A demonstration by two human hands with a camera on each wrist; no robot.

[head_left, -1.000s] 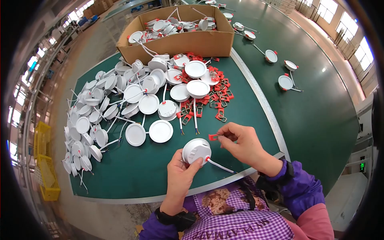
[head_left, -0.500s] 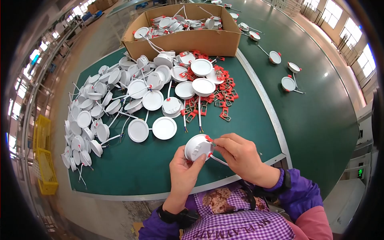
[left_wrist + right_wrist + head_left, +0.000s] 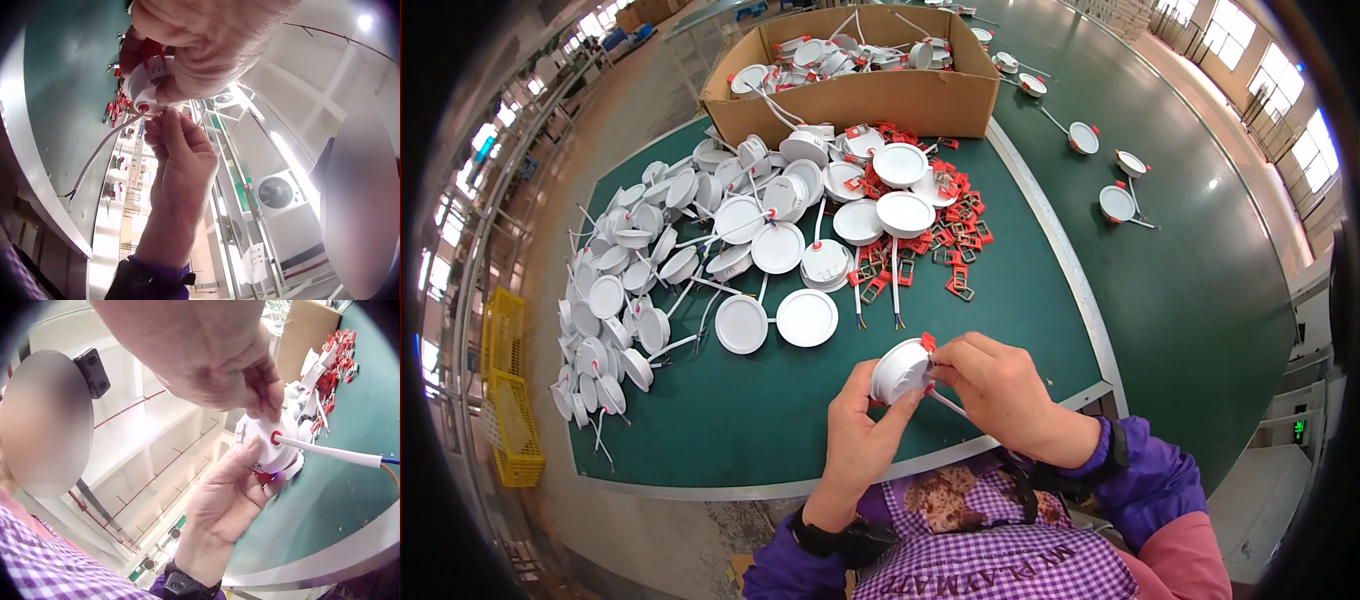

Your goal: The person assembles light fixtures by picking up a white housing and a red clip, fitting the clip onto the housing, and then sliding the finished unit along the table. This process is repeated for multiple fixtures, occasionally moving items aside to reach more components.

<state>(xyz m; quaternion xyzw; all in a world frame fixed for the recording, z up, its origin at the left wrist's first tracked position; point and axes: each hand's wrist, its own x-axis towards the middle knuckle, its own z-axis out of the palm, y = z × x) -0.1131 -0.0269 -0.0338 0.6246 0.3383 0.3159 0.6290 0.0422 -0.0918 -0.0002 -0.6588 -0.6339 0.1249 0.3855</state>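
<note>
My left hand [image 3: 857, 425] grips a round white downlight [image 3: 897, 372] by its rim, tilted with its ribbed back toward me, thumb on the back. At the downlight's upper right edge sits a red spring clip [image 3: 928, 342]; my right hand [image 3: 1005, 390] pinches there, fingertips right at its base. From the back, at a red grommet [image 3: 276, 437], a white cord [image 3: 325, 450] runs out to bare wire ends. Another view of red plastic [image 3: 153, 51] shows beside the left fingers in the left wrist view. The right fingertips partly hide the clip.
A heap of white downlights [image 3: 635, 238] covers the table's left side. Loose red clips [image 3: 960, 230] lie beyond my hands. At the back stands a cardboard box [image 3: 860, 105] of clipped downlights. More finished-looking downlights [image 3: 1116, 203] sit on the green surface at right, past a metal edge [image 3: 1050, 220].
My right hand has brought the red clip leftward to the downlight's edge, where it now stands more upright. The left hand has turned the downlight and shifted it slightly right.
</note>
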